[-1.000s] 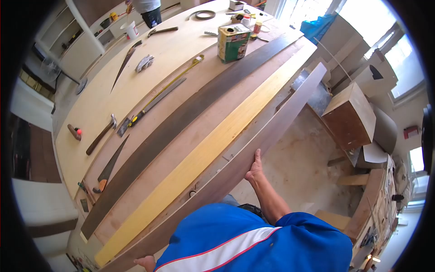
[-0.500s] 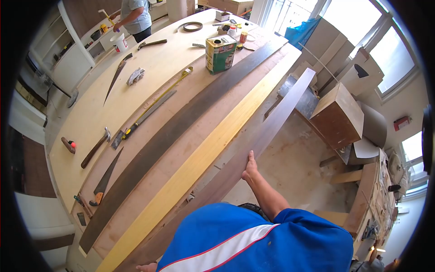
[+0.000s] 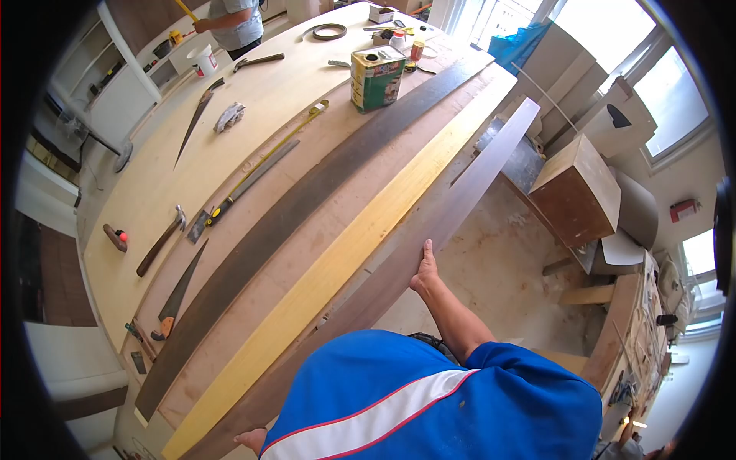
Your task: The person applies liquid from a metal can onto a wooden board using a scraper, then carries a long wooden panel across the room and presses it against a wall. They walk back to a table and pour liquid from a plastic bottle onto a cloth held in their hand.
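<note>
A long grey-brown wooden board (image 3: 468,180) runs diagonally in front of my body, beside the table's near edge. My right hand (image 3: 424,268) grips its outer edge around the middle, thumb over the top face and the other fingers mostly out of sight. Low in the view, my left hand (image 3: 251,438) is at the same board's near end, partly covered by my blue shirt; its fingers are closed on the edge. Parallel to this board, a pale yellow wooden board (image 3: 349,264) lies along the table edge, and farther in is a dark brown board (image 3: 307,203).
The table (image 3: 153,203) bears a green metal can (image 3: 377,80), handsaws (image 3: 184,291), a hammer (image 3: 162,241), a tape measure (image 3: 310,115) and a crumpled cloth (image 3: 229,117). To the right stand a wooden box (image 3: 579,184) and leaning panels (image 3: 563,73). A person (image 3: 234,23) stands beyond the table.
The grey-brown board has shifted closer against the yellow board, narrowing the gap between them. My right hand moved slightly up with it. The person at the back has moved the yellow-handled tool.
</note>
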